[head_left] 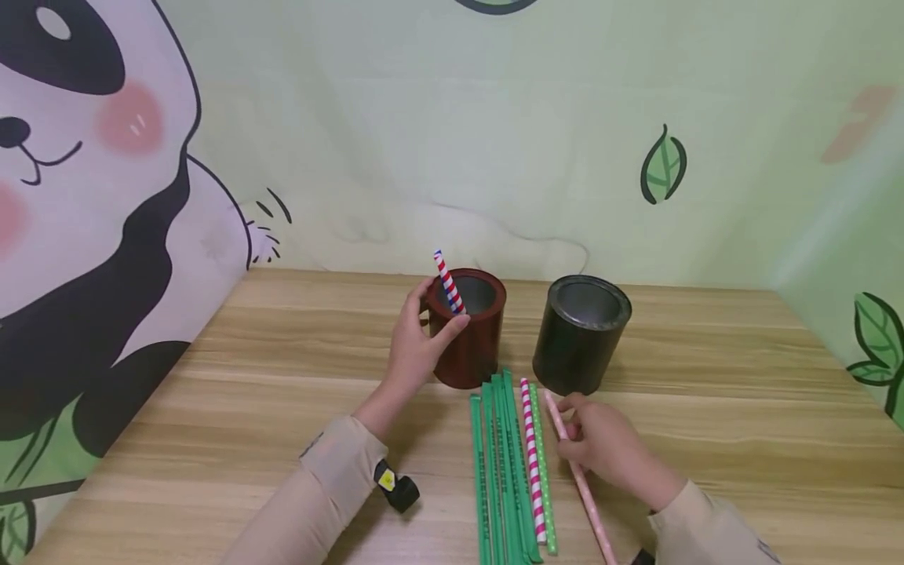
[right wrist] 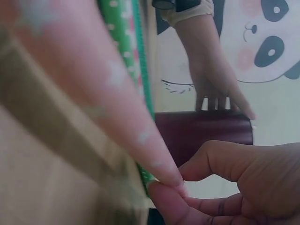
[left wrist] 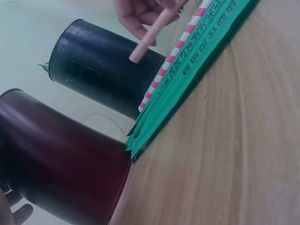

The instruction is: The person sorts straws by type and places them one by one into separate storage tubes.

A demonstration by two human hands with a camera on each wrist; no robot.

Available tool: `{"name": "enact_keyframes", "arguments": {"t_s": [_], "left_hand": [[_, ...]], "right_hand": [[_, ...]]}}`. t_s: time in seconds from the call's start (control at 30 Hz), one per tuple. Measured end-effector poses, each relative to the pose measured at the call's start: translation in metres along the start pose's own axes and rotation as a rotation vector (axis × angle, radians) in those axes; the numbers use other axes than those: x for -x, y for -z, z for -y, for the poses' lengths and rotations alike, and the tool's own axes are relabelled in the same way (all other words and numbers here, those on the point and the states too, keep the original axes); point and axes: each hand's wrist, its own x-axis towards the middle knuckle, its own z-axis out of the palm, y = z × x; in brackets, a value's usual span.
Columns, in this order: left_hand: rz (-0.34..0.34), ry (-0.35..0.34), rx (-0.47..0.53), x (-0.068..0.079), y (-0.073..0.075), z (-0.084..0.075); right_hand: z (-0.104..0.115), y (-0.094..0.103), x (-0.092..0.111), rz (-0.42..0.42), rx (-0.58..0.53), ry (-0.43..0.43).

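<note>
Plainly, right hand (head_left: 607, 443): the pink straw (head_left: 585, 494) is pinched between thumb and fingers.
Pink straw: pale stars are printed on it; its far end is held near the base of the black can (head_left: 579, 345), its length angled toward the near edge of the surface (head_left: 247, 392).
Left hand (head_left: 417, 337): the red-brown can (head_left: 466, 353) is gripped at its left side, by the rim.
Red-brown can: it is stood upright toward the far edge; a red, white and blue straw (head_left: 449, 282) is leaned inside it.
Black can: it is set upright toward the far edge, right of the red-brown can and apart from it.
Loose straws: green-wrapped straws (head_left: 504, 463), a pink-and-white straw (head_left: 533, 463) and a green dotted straw (head_left: 543, 471) are laid lengthwise toward the near edge.
</note>
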Motion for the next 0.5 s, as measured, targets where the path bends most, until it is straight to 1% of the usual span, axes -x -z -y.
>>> {"name": "enact_keyframes", "arguments": {"t_s": [0.2,0.37,0.5], "left_hand": [[0.004,-0.011,-0.005,0.000,0.000,0.000],[-0.003,-0.020,0.000,-0.001,0.000,0.000],[-0.010,-0.014,-0.004,0.000,0.001,0.000]], "right_hand": [[0.001,0.015,0.004,-0.032,-0.021,0.066],[0.008,0.031,0.005,-0.050,-0.055,0.110],[0.014,0.047,0.002,-0.037,-0.158,0.155]]}}
